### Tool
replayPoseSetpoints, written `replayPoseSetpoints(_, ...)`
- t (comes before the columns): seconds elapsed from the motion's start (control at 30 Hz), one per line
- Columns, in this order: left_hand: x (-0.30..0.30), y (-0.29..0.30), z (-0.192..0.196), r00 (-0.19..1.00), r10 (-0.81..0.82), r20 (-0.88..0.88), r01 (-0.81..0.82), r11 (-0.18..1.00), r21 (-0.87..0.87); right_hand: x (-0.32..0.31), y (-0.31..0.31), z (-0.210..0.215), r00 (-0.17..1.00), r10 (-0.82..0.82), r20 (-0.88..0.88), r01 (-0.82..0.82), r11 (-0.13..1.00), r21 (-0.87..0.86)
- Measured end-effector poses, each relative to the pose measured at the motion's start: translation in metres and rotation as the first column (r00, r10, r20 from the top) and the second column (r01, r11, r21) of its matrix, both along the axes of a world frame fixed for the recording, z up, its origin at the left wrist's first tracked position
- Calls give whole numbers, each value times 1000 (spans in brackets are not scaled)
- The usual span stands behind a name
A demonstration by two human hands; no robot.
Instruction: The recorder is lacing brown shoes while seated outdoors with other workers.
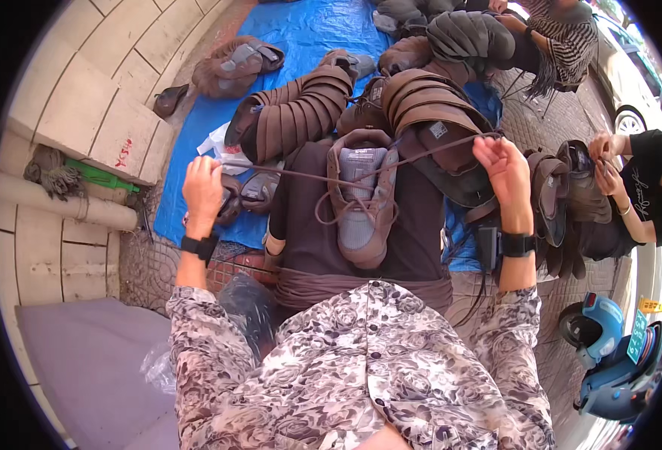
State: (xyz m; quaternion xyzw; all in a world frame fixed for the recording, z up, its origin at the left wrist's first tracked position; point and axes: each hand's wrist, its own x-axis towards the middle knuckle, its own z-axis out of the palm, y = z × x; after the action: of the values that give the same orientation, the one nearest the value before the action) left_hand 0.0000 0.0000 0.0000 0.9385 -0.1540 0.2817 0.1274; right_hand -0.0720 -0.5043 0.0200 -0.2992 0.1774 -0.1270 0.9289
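Observation:
A brown shoe [377, 249] with a grey ribbed tongue lies on my lap, its toe toward me. Its brown shoelace [436, 154] is partly threaded, and both ends are drawn out sideways in a wide V. My left hand [202, 189] is closed on one lace end, out to the left over the blue sheet. The other end is pinched at the fingertips of my right hand [505, 171], level with the shoe's heel opening. A loop of lace hangs at each side of the tongue. Across my lap lies a bundle of brown laces [361, 291].
Nested stacks of brown shoe uppers [304, 112] and more uppers [436, 105] lie ahead on a blue sheet [308, 26]. A tiled wall [76, 90] rises at left. At right, another person's hands [608, 161] work beside more shoes; a further person sits at far right.

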Motion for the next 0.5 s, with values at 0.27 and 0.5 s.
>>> replayPoseSetpoints(0.27, -11, -85, -20, 893, -450, -14, 428, 859, -280, -77, 134, -9, 897, 443, -12, 213, -454, -865)
replayPoseSetpoints(0.5, -25, -122, -20, 767, -621, -159, 515, 745, -425, -84, 148, -15, 907, 410, -97, 169, -565, -808)
